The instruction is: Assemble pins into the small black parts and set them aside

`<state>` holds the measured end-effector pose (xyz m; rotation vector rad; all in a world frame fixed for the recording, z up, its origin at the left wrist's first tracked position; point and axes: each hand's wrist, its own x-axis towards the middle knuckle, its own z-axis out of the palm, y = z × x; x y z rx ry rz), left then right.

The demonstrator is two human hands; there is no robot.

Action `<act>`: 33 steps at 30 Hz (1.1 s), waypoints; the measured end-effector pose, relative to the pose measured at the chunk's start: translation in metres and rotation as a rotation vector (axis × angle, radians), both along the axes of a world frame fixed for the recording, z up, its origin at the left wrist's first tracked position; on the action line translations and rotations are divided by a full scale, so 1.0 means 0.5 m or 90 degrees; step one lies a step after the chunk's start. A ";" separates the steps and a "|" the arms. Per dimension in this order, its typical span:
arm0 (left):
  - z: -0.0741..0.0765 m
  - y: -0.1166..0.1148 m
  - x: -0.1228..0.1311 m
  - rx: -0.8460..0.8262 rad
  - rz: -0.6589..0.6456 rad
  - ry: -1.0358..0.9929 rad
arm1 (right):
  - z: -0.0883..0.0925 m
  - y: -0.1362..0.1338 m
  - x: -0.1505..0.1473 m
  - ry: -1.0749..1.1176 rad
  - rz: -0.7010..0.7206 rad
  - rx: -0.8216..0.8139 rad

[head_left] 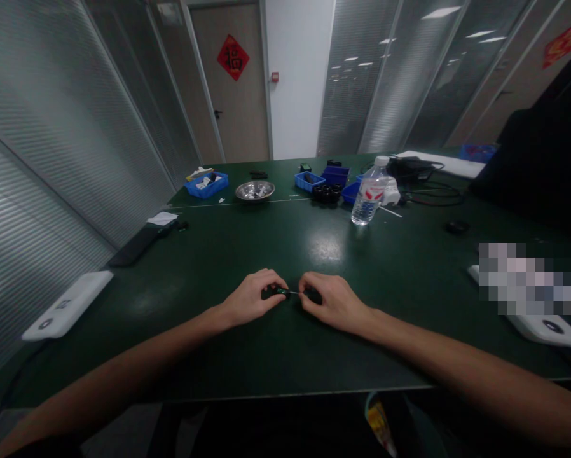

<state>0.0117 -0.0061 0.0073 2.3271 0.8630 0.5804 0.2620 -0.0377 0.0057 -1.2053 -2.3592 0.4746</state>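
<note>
Close together over the front middle of the green table (209, 356), both my hands work on small things. My left hand (252, 294) pinches a small black part with a bit of green on it (282, 292) between thumb and fingers. My right hand (332, 299) is closed round a thin-shafted tool that looks like a small screwdriver (294, 292). Its shaft points left and its tip meets or nearly meets the black part. The fingers cover most of both things, so finer detail is hidden.
Ahead on the right stands a water bottle (369, 194). Farther back are a metal bowl (255, 191), a blue basket (207, 186) and several blue trays (309, 182). White devices lie at left (68, 305) and right (543, 327). A black mouse (457, 227) is at right.
</note>
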 end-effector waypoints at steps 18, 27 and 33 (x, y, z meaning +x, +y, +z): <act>-0.002 0.003 -0.002 0.001 -0.025 -0.016 | -0.004 -0.001 0.000 0.019 0.001 0.008; -0.008 -0.002 -0.008 0.029 -0.076 -0.096 | -0.002 -0.006 0.002 0.054 0.039 0.012; -0.013 -0.008 -0.005 0.065 -0.078 -0.165 | 0.002 -0.014 -0.003 0.131 0.039 -0.010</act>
